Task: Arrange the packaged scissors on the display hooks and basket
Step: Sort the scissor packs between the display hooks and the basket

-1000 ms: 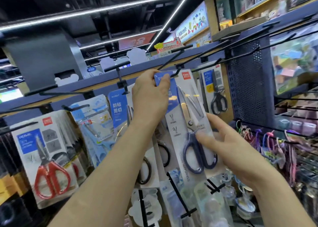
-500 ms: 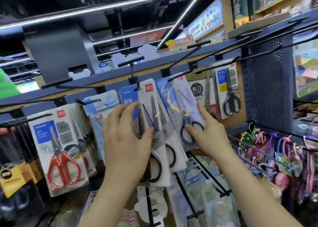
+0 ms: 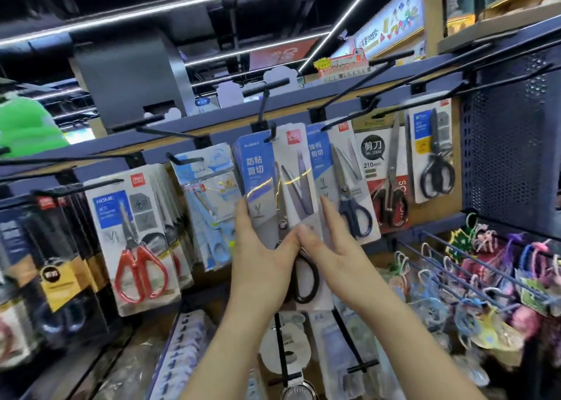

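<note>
1. Hands: two in view. The left hand point(image 3: 261, 257) and the right hand point(image 3: 337, 257) both lie flat, released, against one white-and-blue carded pack of black-handled scissors point(image 3: 282, 187).
2. The left fingers point(image 3: 246, 223) run straight up the card's left edge. The right fingers point(image 3: 330, 214) run up its right edge. The two thumbs touch over the card's middle.
3. The pressed pack hangs on one black wire hook point(image 3: 268, 117) at the middle of the blue display rail point(image 3: 230, 117).
4. Six hanging positions show along the rail. From the left end:
   - one stack of red-handled scissors packs point(image 3: 133, 239)
   - one light-blue pack point(image 3: 209, 205)
   - the pressed pack
   - one blue-handled scissors pack point(image 3: 349, 187), just beside it
   - one red-and-white carded long scissors pack point(image 3: 385, 181)
   - one grey carded black-handled scissors pack point(image 3: 431, 157) at the right end
5. Black-and-yellow packs point(image 3: 54, 272) hang past the left end. Their number cannot be told.
</note>
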{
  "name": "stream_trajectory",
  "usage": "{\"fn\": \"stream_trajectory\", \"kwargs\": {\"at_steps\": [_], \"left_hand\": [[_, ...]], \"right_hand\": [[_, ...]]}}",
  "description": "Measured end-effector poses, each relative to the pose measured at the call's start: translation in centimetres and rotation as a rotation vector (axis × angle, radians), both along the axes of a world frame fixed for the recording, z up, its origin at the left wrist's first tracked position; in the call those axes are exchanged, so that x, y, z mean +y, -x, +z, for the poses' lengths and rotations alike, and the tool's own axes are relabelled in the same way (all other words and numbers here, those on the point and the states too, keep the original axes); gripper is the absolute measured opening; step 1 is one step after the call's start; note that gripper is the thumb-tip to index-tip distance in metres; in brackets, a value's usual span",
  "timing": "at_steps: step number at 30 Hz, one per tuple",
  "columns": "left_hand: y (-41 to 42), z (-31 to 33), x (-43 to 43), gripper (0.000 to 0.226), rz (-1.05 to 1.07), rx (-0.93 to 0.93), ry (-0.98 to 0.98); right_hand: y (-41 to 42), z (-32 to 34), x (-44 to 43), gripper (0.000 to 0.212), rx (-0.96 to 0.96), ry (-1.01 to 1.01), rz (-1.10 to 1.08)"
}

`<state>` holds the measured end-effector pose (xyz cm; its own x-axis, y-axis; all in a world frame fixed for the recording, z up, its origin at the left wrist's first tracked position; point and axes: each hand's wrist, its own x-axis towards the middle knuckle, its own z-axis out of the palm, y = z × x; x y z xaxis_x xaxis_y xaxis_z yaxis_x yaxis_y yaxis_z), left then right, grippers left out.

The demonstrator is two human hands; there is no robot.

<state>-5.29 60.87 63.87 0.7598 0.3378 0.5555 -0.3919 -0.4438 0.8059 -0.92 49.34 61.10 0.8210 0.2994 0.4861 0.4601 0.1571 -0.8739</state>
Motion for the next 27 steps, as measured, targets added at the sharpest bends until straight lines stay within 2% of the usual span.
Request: {"fn": "stream_trajectory", "kwargs": {"at_steps": [2, 4, 8, 10, 12, 14, 17, 20, 24, 27], "left_hand": [[0.1, -0.5, -0.3, 0.071, -0.004, -0.048, 0.012], [0.2, -0.8, -0.5, 0.083, 0.014, -0.056, 0.014], [1.0, -1.1, -0.4, 0.089, 0.044, -0.028, -0.043], [2.3, -0.9, -0.6, 0.081, 0.066, -0.016, -0.117], [3.8, -0.9, -0.5, 0.065, 0.117, -0.075, -0.215], [5.0, -1.4, -0.1, 0.04, 0.143, -0.222, -0.319], [6.6, -3.2, 0.1, 0.021, 0.018, -0.325, -0.446], [7.7, -6.1, -0.5, 0.021, -0.186, -0.255, -0.629], [8.6, -11.3, -2.0, 0.025, -0.433, -0.119, -0.849], [9.3, -15.2, -3.6, 0.031, -0.589, -0.021, -0.993]], "right_hand": [[-0.2, 0.2, 0.1, 0.075, 0.006, -0.073, 0.04], [-0.1, 0.5, -0.1, 0.052, 0.028, -0.051, 0.064], [0.4, 0.5, -0.9, 0.047, -0.027, 0.032, -0.062], [1.2, 0.2, -1.8, 0.052, -0.028, -0.005, -0.152], [2.2, -0.6, -3.3, 0.039, -0.037, 0.001, -0.238], [3.5, -1.4, -5.2, 0.03, -0.045, 0.059, -0.334], [5.7, -3.0, -8.5, 0.028, -0.015, 0.2, -0.453], [8.5, -5.3, -11.4, 0.04, 0.025, 0.395, -0.522], [13.1, -8.4, -14.9, 0.024, 0.054, 0.752, -0.615], [17.1, -11.2, -17.8, 0.02, 0.161, 0.995, -0.654]]}}
